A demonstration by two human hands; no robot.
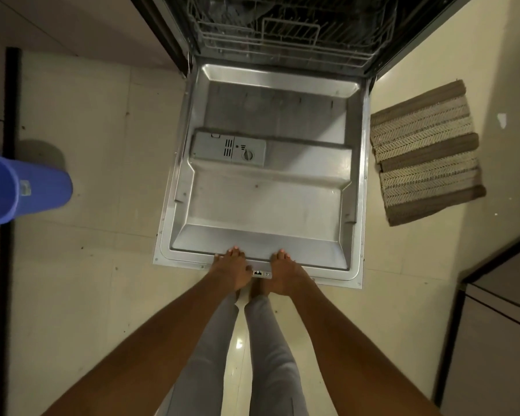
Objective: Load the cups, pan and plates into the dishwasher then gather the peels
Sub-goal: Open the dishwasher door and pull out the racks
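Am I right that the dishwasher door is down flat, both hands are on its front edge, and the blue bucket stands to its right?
Not quite: the head view shows the blue bucket left of the dishwasher door. The left hand and right hand do rest on its front edge.

You're in a home kitchen, open dishwasher (264, 181) with wire racks (282, 28) before you, tiled floor (96, 121), woven mat (427, 151), blue bucket (21, 190).
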